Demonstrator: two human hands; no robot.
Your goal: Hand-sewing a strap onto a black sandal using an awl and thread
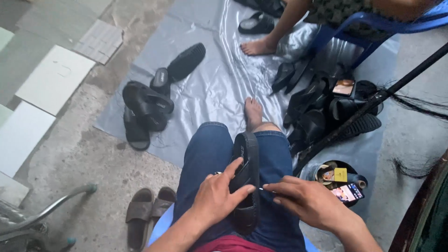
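lit phone screen [348, 192] in black tub [361, 177], second phone [344, 87] on sandals [317, 112]

Soft, even daylight; white glare streaks the crinkled grey plastic sheet [210, 88] (shadows stay faint), and the frame's edges look slightly soft.

Your floor: rough grey concrete floor [88, 154] under a shiny grey plastic sheet [214, 88].

On the sheet you have a cluster of black rubber sandals [147, 109] at left and a bigger heap of black sandals [322, 112] at right; a pair of brown slide sandals [149, 212] and pale square tiles [51, 79] lie directly on the concrete.
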